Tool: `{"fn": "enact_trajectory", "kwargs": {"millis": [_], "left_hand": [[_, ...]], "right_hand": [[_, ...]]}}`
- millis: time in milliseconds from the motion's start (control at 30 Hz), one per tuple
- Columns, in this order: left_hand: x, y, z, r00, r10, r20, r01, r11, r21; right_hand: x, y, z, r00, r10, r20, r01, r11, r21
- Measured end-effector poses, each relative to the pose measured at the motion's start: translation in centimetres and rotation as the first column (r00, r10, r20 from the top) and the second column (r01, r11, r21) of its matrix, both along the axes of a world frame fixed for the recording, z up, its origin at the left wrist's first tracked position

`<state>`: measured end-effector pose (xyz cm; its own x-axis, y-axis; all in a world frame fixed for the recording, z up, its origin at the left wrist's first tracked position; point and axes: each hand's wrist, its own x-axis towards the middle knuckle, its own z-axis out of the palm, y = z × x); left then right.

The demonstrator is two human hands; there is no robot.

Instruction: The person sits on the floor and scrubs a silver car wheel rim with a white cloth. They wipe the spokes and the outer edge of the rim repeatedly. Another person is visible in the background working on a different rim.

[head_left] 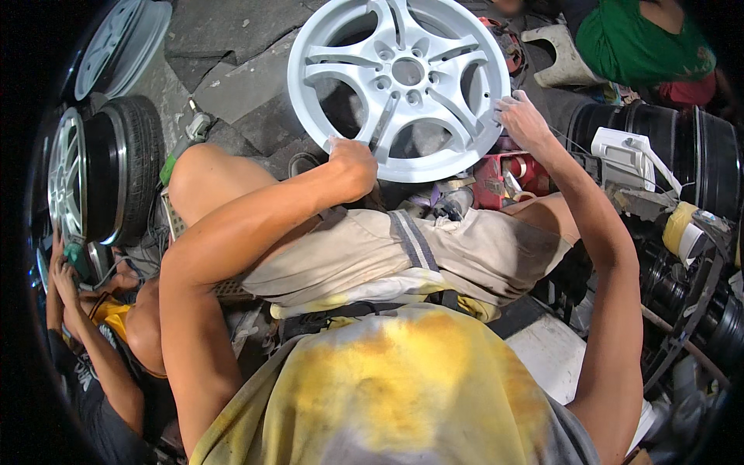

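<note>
While hands (pixel 353 167) (pixel 523 124) touch it, wheel (pixel 408 88) (white) between

Ctr bright, mostly sharp; fisheye rim blk & distorted.

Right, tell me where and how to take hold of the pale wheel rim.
The wheel rim is probably best gripped by its outer lip, coming from the left and right sides at once. It is wide and round, its spoked face turned toward the wearer, so two spread holds should balance it; the left hand is at the lower-left edge, the right hand at the right.
</note>
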<state>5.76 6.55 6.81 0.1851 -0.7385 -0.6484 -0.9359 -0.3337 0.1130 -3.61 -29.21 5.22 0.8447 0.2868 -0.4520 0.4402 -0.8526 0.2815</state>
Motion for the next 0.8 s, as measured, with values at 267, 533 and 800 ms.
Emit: {"fn": "enact_trajectory", "kwargs": {"millis": [267, 533, 800], "left_hand": [[0.3, -0.5, 0.8, 0.992, -0.088, -0.090, 0.090, 0.996, 0.019], [1.0, -1.4, 0.1, 0.962, -0.085, -0.261, 0.040, 0.984, -0.175], [0.5, -1.9, -3.4, 0.945, -0.088, -0.314, 0.012, 0.971, -0.237]], "right_hand": [[-7.6, 9.0, -3.3, 0.935, -0.354, -0.037, 0.311, 0.761, 0.570], [-3.8, 4.0, -1.7, 0.992, -0.125, -0.013, 0.123, 0.946, 0.298], [-2.4, 15.2, -5.7, 0.962, -0.258, -0.090, 0.238, 0.627, 0.742]]}}
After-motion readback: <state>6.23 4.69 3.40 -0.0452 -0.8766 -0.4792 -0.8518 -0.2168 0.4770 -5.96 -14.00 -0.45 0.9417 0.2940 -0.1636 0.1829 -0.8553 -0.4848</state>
